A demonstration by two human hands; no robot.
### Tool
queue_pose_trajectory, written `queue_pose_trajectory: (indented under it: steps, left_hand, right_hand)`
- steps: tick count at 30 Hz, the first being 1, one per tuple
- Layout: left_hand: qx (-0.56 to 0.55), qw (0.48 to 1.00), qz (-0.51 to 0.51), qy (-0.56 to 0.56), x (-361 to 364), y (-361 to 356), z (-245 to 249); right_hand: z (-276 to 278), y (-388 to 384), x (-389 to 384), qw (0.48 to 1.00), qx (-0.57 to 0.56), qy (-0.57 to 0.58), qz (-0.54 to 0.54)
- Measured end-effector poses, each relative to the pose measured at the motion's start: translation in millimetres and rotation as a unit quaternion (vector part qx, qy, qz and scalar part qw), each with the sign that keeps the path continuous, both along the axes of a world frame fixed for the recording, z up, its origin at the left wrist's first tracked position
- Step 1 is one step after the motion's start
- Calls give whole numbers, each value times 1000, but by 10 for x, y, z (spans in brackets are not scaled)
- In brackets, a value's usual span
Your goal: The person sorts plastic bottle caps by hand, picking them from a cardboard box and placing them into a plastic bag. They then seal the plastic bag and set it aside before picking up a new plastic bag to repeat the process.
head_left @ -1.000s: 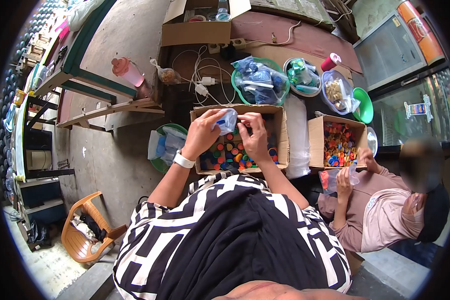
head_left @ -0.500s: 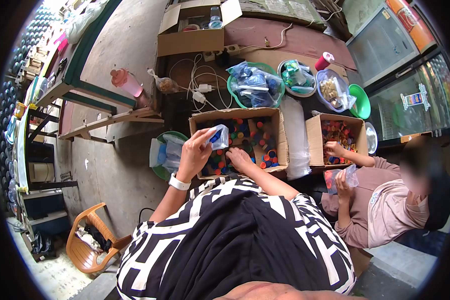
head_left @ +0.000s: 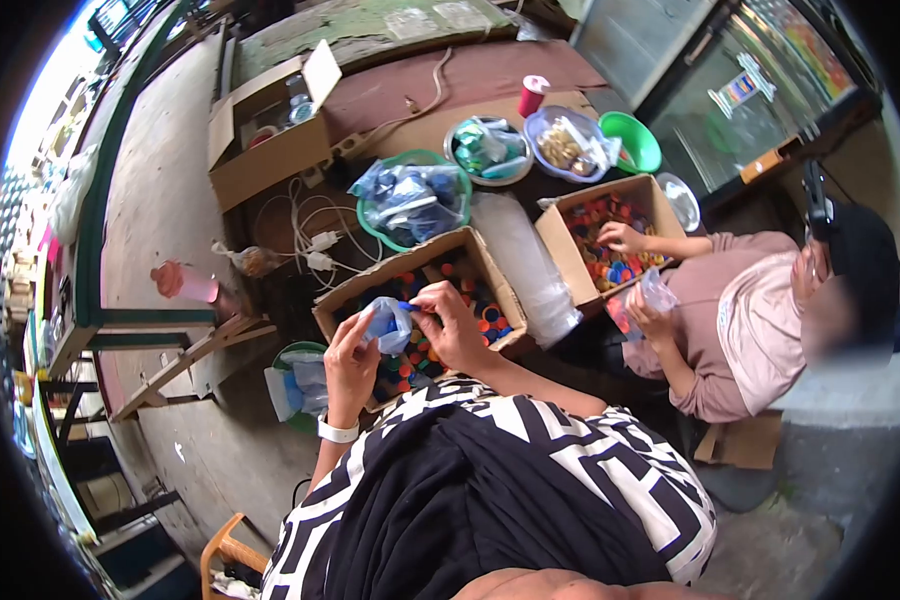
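Observation:
A clear plastic bag [head_left: 388,324] with blue caps in it is held by my left hand [head_left: 352,362], its fingers closed on the bag's side. At the bag's mouth, my right hand [head_left: 454,325] pinches a blue cap [head_left: 407,306]. Both hands are above a cardboard box [head_left: 492,275] of mixed bottle caps, mostly red, orange, blue and green. To the right, a smaller cardboard box [head_left: 562,262] also contains caps; a co-worker's hand [head_left: 622,238] reaches into it, and the other hand holds a plastic bag with caps [head_left: 656,292].
Behind the boxes are a green basket [head_left: 464,200] of bagged blue items, a bowl [head_left: 518,172], a purple basket [head_left: 540,160] and a pink cup [head_left: 533,95]. Plastic sheeting [head_left: 523,265] lies between the cap boxes. White cables [head_left: 300,225] trail at the left.
My right hand has risen out of the box to the bag with a blue cap. My left hand has lowered relative to the box. The camera view has turned and shifted right.

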State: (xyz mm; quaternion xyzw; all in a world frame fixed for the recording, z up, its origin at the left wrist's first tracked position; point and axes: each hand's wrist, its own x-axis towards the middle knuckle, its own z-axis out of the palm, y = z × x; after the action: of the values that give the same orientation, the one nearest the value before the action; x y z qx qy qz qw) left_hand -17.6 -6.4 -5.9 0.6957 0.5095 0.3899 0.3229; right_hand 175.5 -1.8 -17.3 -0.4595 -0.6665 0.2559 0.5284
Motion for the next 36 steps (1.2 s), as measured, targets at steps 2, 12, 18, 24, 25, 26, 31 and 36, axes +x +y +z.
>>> queue_pose_trajectory:
  steps: [2,12,18,24,25,26,31,36]
  left_hand:
    - [-28,999,-4,-15,71,5,53]
    - [-26,999,-4,20,104,-1,58]
    - [-41,999,1,15,102,22,16]
    - [-24,1000,6,16,73,74,27]
    - [-17,1000,6,19,63,78,32]
    - [-18,1000,12,22,57,77,43]
    - [-25,1000,4,15,63,49,96]
    - [-23,1000,3,14,71,51,113]
  right_hand:
    - [97,-69,-44,999,16,5,41]
    - [-265,162,531,987,-84,-101,-91]
    - [-1022,-3,1043,944,-220,-233,-79]
    - [-1577,-233,972,791,-386,-475,-11]
    - [-1594,-219,943,781,-409,-472,-18]
    - [-1609,-204,922,770,-432,-469,-25]
    - [-1787,-104,879,750,-439,-492,-49]
    - [-1137,-56,854,813,-377,-443,-1]
